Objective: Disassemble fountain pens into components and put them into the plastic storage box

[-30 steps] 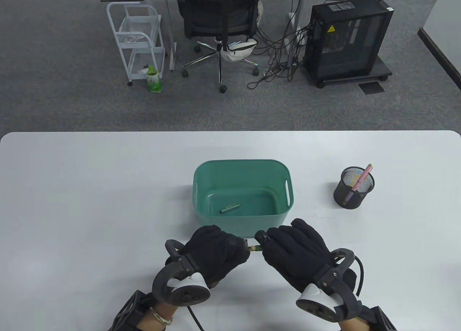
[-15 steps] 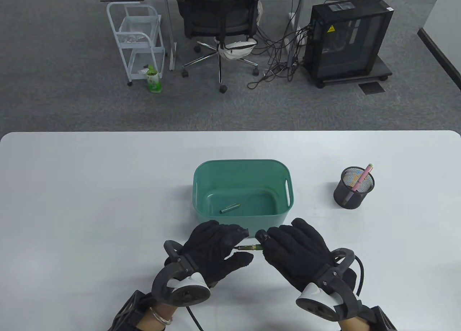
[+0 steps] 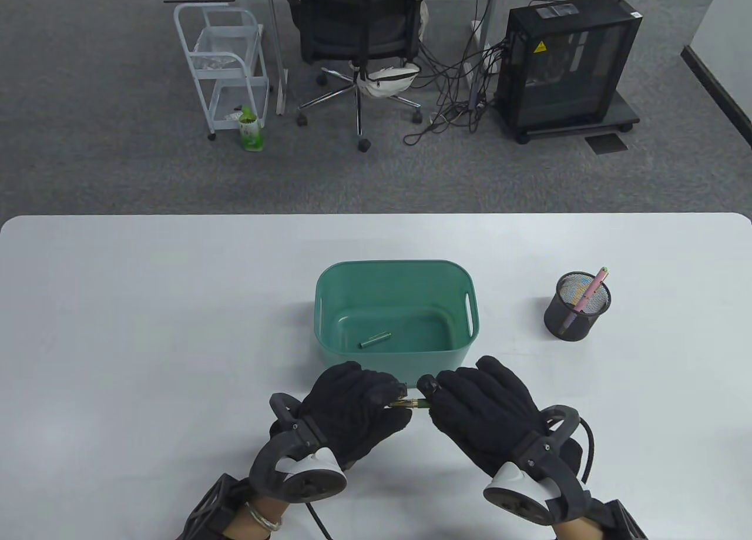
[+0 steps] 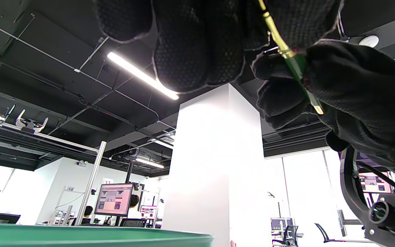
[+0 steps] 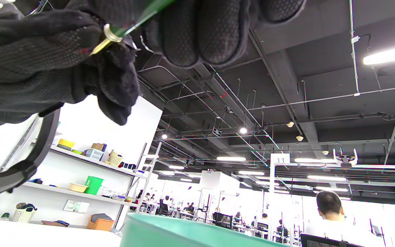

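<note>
A green fountain pen point(image 3: 413, 404) with a gold front section lies level between my two hands, just in front of the teal plastic storage box point(image 3: 393, 264). My left hand point(image 3: 395, 396) pinches the gold end, which shows in the left wrist view as a gold tube point(image 4: 275, 30) running into the green barrel point(image 4: 297, 67). My right hand point(image 3: 430, 391) grips that barrel; most of it is hidden in the glove. In the right wrist view a gold ring point(image 5: 110, 34) sits where the pen enters the left glove. A green pen cap point(image 3: 375, 340) lies on the box floor.
A black mesh pen holder point(image 3: 577, 317) stands right of the box with a pink pen point(image 3: 594, 289) in it. The box's near wall is a short way beyond my fingertips. White table surface point(image 3: 147, 328) spreads to both sides.
Half a second ago my left fingers had loosened and more of the pen showed. They have closed on the gold end again. The right hand has stayed put.
</note>
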Motion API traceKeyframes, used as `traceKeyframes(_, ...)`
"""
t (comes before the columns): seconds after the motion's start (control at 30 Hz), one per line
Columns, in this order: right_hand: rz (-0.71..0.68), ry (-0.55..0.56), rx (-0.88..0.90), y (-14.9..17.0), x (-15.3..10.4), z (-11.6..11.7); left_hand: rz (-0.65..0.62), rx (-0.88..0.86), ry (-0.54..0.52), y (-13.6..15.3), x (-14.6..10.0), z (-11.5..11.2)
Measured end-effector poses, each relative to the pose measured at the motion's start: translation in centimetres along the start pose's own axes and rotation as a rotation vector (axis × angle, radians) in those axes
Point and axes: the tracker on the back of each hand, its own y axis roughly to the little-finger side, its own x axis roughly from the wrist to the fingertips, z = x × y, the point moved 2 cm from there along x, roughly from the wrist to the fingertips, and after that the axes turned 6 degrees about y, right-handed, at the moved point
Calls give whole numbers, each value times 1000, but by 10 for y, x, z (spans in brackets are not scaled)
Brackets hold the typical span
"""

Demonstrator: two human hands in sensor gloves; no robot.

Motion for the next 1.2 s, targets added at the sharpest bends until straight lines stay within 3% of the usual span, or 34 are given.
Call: traceKeyframes(1.2,-7,-1,1,-2,0,0,11,-21,9,3,0,-2)
